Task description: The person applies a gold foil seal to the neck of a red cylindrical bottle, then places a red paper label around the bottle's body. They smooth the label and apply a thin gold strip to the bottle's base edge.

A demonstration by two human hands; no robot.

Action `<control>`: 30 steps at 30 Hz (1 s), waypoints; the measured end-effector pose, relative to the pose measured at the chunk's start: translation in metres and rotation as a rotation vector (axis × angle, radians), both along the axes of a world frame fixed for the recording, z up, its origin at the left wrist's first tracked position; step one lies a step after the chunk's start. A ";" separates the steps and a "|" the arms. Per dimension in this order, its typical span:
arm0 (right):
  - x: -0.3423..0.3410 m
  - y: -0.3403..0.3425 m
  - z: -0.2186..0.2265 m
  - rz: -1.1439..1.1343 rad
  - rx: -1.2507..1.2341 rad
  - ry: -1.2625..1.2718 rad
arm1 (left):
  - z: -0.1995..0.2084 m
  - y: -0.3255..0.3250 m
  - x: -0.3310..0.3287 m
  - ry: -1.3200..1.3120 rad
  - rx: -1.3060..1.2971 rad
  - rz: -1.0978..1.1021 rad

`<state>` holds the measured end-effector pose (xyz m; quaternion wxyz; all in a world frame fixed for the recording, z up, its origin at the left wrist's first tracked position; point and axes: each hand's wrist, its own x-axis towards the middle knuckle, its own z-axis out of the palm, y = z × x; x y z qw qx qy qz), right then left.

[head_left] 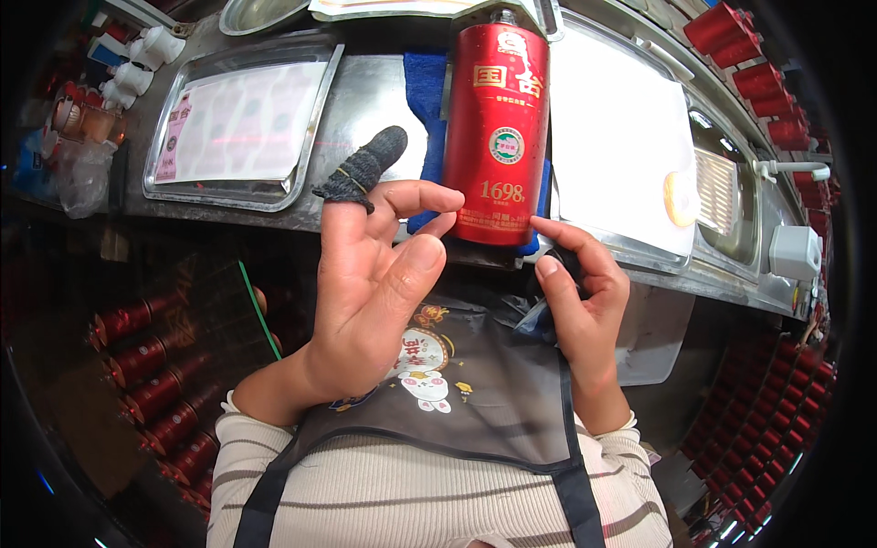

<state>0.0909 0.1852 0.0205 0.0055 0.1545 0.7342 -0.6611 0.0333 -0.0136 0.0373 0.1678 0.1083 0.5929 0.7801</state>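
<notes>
A red bottle (498, 110) with gold print and a round green-and-white label lies on a blue cloth (424, 91) in front of me. My left hand (365, 297) is at its lower left, fingers spread. A dark knit finger cover (367, 167), bound with a rubber band, sits on the raised index finger. Another left fingertip is at the bottle's lower left edge; I cannot tell if it touches. My right hand (589, 315) has its index fingertip at the lower right edge, the thumb apart from it. Something dark behind that thumb is partly hidden.
On the left, a metal tray (309, 151) holds a printed label sheet (242, 119). A white sheet (621, 137) lies to the right, with a pale yellow round thing (681, 198) at its edge. Farther right are a tap (795, 169) and a white container (795, 253). Red bottles (151, 397) stand below left.
</notes>
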 end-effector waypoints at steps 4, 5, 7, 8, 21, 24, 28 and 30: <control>0.004 0.000 0.002 0.023 -0.045 -0.035 | 0.002 0.003 0.001 0.013 -0.013 0.009; 0.003 -0.001 0.001 0.014 -0.050 -0.030 | 0.001 0.004 0.001 0.011 -0.010 0.014; 0.001 -0.001 0.001 -0.003 -0.057 -0.035 | 0.002 0.003 0.000 0.009 -0.004 0.025; 0.000 0.000 0.002 -0.011 -0.059 -0.044 | 0.003 0.003 -0.002 -0.025 0.027 0.034; -0.002 -0.002 0.000 -0.037 -0.101 -0.020 | -0.009 -0.002 -0.015 -0.254 0.147 0.139; -0.002 -0.002 -0.003 -0.049 -0.104 -0.027 | -0.009 -0.003 -0.018 -0.306 0.179 0.118; -0.002 0.002 -0.005 -0.031 -0.138 -0.048 | -0.008 -0.001 -0.021 -0.350 0.143 0.128; -0.003 0.003 -0.005 -0.026 -0.146 -0.052 | -0.011 0.001 -0.023 -0.343 0.094 0.123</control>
